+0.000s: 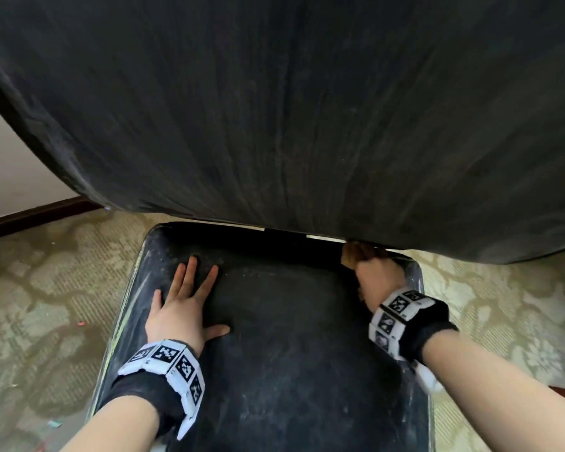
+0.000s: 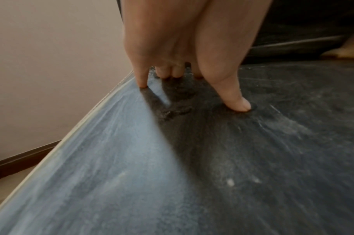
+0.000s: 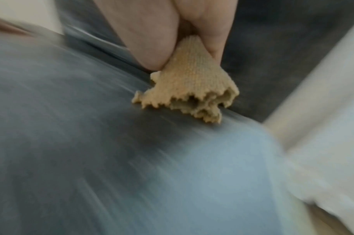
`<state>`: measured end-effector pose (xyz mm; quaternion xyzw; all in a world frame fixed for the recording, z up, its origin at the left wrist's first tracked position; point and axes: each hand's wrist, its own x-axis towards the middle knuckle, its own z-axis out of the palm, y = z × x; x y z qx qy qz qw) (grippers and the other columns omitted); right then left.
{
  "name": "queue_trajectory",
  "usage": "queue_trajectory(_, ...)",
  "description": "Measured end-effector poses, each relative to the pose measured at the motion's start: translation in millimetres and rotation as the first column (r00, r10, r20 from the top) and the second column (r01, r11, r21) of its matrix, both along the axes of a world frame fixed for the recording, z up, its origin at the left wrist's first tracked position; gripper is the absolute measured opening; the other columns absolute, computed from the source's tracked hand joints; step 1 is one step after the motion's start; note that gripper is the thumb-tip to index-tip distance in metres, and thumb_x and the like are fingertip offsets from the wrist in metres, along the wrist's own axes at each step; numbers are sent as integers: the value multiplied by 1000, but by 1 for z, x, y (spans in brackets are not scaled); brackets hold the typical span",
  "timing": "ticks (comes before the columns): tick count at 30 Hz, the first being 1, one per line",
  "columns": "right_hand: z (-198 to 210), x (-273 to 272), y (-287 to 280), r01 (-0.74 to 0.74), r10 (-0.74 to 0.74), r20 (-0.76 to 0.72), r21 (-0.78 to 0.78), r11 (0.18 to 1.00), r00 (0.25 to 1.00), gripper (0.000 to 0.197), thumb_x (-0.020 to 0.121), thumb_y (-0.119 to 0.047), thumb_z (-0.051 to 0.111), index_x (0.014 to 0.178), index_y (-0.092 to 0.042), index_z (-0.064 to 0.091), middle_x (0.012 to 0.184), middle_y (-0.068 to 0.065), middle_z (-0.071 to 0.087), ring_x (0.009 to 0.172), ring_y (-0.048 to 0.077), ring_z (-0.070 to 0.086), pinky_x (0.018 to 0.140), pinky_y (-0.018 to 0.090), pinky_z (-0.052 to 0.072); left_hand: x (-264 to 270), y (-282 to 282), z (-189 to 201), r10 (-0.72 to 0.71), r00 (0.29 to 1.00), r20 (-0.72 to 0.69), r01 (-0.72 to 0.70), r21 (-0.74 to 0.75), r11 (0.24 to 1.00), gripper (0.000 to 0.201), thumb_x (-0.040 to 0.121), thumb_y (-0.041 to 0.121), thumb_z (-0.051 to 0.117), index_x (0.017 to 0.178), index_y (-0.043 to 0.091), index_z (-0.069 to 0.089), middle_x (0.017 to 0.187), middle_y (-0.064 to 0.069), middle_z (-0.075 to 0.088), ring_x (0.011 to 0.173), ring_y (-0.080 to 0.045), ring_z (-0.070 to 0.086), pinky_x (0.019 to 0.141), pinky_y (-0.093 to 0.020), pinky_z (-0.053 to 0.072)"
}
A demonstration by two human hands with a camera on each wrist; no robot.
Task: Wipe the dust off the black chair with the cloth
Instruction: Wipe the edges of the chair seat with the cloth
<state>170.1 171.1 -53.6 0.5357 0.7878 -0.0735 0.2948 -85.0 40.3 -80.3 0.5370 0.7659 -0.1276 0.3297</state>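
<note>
Two forearms nearest the lens in the head view, each with a black wristband carrying white blocks printed with black-and-white codes [image 1: 168, 360]. Left hand [image 1: 181, 308] flat on the seat [image 1: 284, 370] of the black chair [image 1: 274, 109], left of centre, fingers straight and spread, thumb out to the side. Holds nothing. Left wrist view: fingertips [image 2: 239, 106] pressing into the seat surface, little finger near the seat's left edge. Right hand [image 1: 377, 275] at the back right corner of the seat, just under the lower edge of the backrest, fingers curled tight around the cloth [image 1: 356, 252]. Tan, coarse-woven cloth bunched in the grip; small part showing past the knuckles in the head view. Right wrist view: cloth [image 3: 192, 85] pinched between thumb and fingers, ragged folded end pointing down, at or touching the seat beside the crease with the backrest; contact hard to confirm through motion blur. Seat black, streaked with pale grey dust, heaviest along left edge and rim. Backrest dark, faint vertical streaks, filling the upper part of the head view. Patterned beige-green carpet [image 1: 40, 288] on both sides of the chair. Pale wall with dark brown skirting board [image 1: 36, 216] at far left.
</note>
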Motion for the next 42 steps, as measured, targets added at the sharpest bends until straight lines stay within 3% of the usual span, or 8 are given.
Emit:
queue_trajectory(11, 8, 66, 24, 383, -385, -57, -36, 923, 921, 27, 85, -11, 55, 112, -14, 58, 124, 14, 60, 109, 29, 59, 86, 32, 46, 1, 0, -1, -2, 1000, 0, 2, 10, 1000, 103, 76, 56, 63, 144, 40, -12, 154, 5, -25, 143, -13, -18, 118, -44, 7)
queue_trajectory(15, 2, 66, 37, 441, -446, -81, -78, 894, 891, 35, 91, -13, 51, 124, -2, 52, 130, 21, 53, 121, 35, 49, 104, 42, 38, 0, -1, -2, -4, 1000, -7, 4, 14, 1000, 103, 76, 56, 63, 144, 39, -12, 154, 5, -25, 143, -13, -18, 118, -44, 7)
queue_trajectory(20, 7, 64, 23, 402, -402, -25, 12, 916, 915, 27, 89, -23, 53, 112, -13, 61, 116, 16, 63, 106, 32, 60, 90, 38, 49, 2, -2, -5, -5, 1000, -13, 5, 26, 1000, 103, 76, 57, 62, 144, 39, -13, 154, 4, -25, 143, -14, -17, 118, -44, 7)
queue_trajectory(24, 22, 14, 16, 318, -323, -81, -70, 945, 943, 36, 88, -32, 56, 99, 2, 65, 107, 22, 66, 100, 34, 62, 78, 33, 47, 4, -8, -6, -35, 998, -57, 39, 79, 996, 99, 80, 58, 56, 144, 36, -16, 154, 1, -25, 143, -16, -17, 118, -43, 6)
queue_trajectory(28, 27, -69, -8, 73, -125, -360, -157, 985, 924, 28, 81, -4, 53, 105, -5, 67, 111, 18, 67, 104, 33, 61, 85, 33, 49, 16, -21, -10, -4, 999, -45, 11, 176, 984, 86, 87, 50, 52, 148, 29, -4, 157, -6, -15, 145, -21, -9, 118, -41, 7)
queue_trajectory(33, 13, -178, -42, -292, 166, -633, -98, 951, 756, 41, 83, -1, 50, 122, -11, 58, 130, 11, 57, 115, 30, 55, 100, 37, 43, 8, -61, -15, 21, 998, -59, 5, 404, 915, 74, 53, 32, 88, 119, 12, 63, 130, -18, 56, 118, -34, 56, 87, -53, 49)
queue_trajectory(37, -5, -248, -48, -461, 360, -640, 10, 887, 679, 43, 82, 4, 46, 123, -7, 54, 138, 12, 46, 119, 33, 48, 102, 40, 39, -13, -97, -15, 68, 996, -63, -36, 415, 909, 76, 51, 35, 88, 119, 9, 63, 129, -17, 58, 117, -33, 57, 86, -51, 52)
queue_trajectory(42, -27, -290, -48, -480, 424, -462, -3, 877, 779, 36, 89, -6, 42, 122, -14, 55, 133, 10, 49, 123, 29, 42, 101, 37, 38, -24, -129, -20, 145, 989, -31, -122, 381, 917, 86, 55, 47, 83, 126, 7, 57, 135, -16, 52, 121, -30, 54, 87, -47, 53)
